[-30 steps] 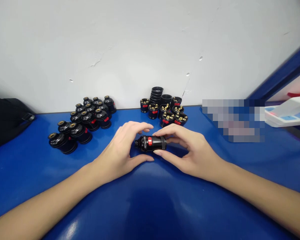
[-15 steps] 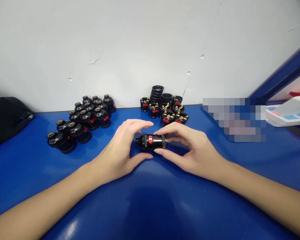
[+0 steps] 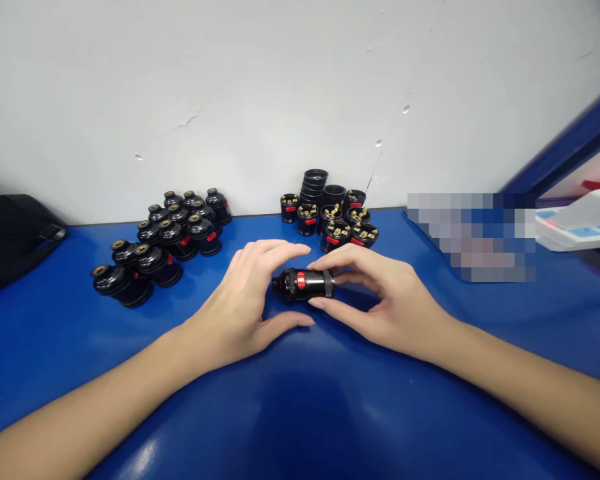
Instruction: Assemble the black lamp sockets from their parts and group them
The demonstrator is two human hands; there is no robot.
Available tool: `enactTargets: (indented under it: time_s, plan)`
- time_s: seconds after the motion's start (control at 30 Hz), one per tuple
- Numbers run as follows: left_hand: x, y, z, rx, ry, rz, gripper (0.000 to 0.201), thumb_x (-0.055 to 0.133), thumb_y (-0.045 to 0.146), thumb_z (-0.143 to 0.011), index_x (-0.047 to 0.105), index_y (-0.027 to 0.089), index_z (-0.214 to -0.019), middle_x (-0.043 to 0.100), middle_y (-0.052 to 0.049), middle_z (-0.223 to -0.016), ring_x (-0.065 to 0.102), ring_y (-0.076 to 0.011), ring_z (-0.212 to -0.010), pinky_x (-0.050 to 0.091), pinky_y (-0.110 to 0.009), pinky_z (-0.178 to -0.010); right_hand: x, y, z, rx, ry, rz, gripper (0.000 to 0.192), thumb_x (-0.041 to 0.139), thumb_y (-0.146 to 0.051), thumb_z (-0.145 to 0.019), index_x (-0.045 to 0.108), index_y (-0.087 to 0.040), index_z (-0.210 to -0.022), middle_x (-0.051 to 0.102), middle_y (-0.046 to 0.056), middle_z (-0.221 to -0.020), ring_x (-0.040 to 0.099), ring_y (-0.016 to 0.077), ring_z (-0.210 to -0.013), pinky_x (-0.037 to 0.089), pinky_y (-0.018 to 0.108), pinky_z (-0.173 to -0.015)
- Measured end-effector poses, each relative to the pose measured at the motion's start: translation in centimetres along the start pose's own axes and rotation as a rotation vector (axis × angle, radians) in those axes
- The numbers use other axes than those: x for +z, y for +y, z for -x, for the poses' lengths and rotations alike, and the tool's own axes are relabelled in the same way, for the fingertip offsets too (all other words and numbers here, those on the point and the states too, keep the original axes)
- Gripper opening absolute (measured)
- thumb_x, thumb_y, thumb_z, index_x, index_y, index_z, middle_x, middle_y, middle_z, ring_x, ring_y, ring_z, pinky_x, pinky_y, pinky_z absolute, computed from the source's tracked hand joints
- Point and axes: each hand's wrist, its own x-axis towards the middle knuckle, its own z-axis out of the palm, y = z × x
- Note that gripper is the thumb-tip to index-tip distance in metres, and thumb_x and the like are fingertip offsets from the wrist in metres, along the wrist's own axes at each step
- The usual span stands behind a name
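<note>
The socket (image 3: 304, 285) lies sideways, black with a red band, its far end hidden by the right hand (image 3: 380, 303) gripping it; left hand (image 3: 240, 303) cups open beside it.

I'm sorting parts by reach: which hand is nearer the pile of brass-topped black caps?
Left. The left hand lies just right of the pile of brass-topped black caps; the right hand sits farther right, beyond the lamp socket.

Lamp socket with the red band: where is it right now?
In the head view the lamp socket lies on its side at centre, over the blue table, pinched by the right hand; the left hand cups its narrow end.
</note>
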Motion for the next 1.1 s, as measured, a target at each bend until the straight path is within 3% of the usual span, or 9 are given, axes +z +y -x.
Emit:
enactTargets:
  time_s: [0.07, 0.2, 0.47, 0.57, 0.7, 0.93, 1.1]
  plan:
    - [-0.2, 0.3, -0.2, -0.060, -0.040, -0.026, 0.064, 0.069, 0.042, -0.106, 0.033, 0.027, -0.157, 0.066, -0.012, -0.133, 0.064, -0.0290, -0.118, 0.049, -0.047, -0.104, 0.0, 0.0, 0.0, -0.006, -0.005, 0.002, 0.029, 0.082, -0.024, -0.096, 0.070, -0.022, -0.122, 0.076, 0.005, -0.113, 0.079, 0.0189, -0.103, 0.070, 0.031, -0.096]
    - [-0.4, 0.6, -0.4, -0.163, -0.097, -0.045, 0.041, 0.049, 0.025, -0.113, 0.037, 0.025, -0.152, 0.071, -0.005, -0.109, 0.065, -0.0244, -0.101, 0.048, -0.045, -0.098, -0.1, 0.1, 0.0, -0.005, -0.013, 0.005, 0.030, 0.082, -0.025, -0.096, 0.071, -0.021, -0.123, 0.076, 0.005, -0.113, 0.079, 0.0185, -0.103, 0.070, 0.030, -0.097]
    - [0.1, 0.0, 0.2, -0.026, -0.007, 0.005, 0.070, 0.074, 0.027, -0.102, 0.032, 0.026, -0.158, 0.062, -0.010, -0.136, 0.061, -0.0247, -0.120, 0.047, -0.042, -0.106, 0.0, 0.1, -0.1, -0.002, -0.001, -0.008, 0.028, 0.082, -0.023, -0.096, 0.070, -0.022, -0.121, 0.077, 0.005, -0.113, 0.079, 0.0190, -0.102, 0.071, 0.032, -0.096]
    - [-0.2, 0.4, -0.1, -0.106, -0.054, -0.040, 0.057, 0.064, 0.034, -0.109, 0.034, 0.023, -0.156, 0.068, -0.008, -0.125, 0.062, -0.0251, -0.113, 0.046, -0.043, -0.103, -0.1, 0.1, -0.1, -0.020, -0.007, 0.009, 0.029, 0.082, -0.024, -0.096, 0.070, -0.021, -0.122, 0.077, 0.006, -0.112, 0.079, 0.0197, -0.102, 0.071, 0.032, -0.095]
    - [-0.4, 0.6, -0.3, -0.172, -0.097, -0.042, 0.038, 0.048, 0.023, -0.113, 0.040, 0.024, -0.151, 0.071, -0.003, -0.107, 0.064, -0.0231, -0.101, 0.045, -0.042, -0.098, -0.1, 0.1, 0.0, -0.028, -0.011, 0.007, 0.029, 0.082, -0.024, -0.096, 0.070, -0.021, -0.122, 0.076, 0.006, -0.112, 0.079, 0.0194, -0.102, 0.071, 0.031, -0.096]
    - [0.0, -0.3, 0.3, -0.110, -0.021, 0.045, 0.055, 0.067, 0.024, -0.106, 0.039, 0.029, -0.153, 0.068, -0.007, -0.125, 0.067, -0.0249, -0.115, 0.046, -0.043, -0.104, 0.0, 0.2, 0.0, -0.021, 0.014, 0.017, 0.030, 0.082, -0.022, -0.095, 0.070, -0.021, -0.122, 0.076, 0.006, -0.113, 0.079, 0.0201, -0.103, 0.070, 0.033, -0.097]
    - [-0.1, -0.3, 0.2, -0.095, -0.014, 0.023, 0.057, 0.072, 0.023, -0.103, 0.041, 0.027, -0.151, 0.070, -0.006, -0.126, 0.066, -0.0238, -0.116, 0.046, -0.041, -0.104, 0.0, 0.4, 0.1, -0.029, 0.017, 0.030, 0.028, 0.082, -0.021, -0.095, 0.070, -0.023, -0.120, 0.076, 0.005, -0.114, 0.079, 0.0204, -0.104, 0.070, 0.036, -0.098]
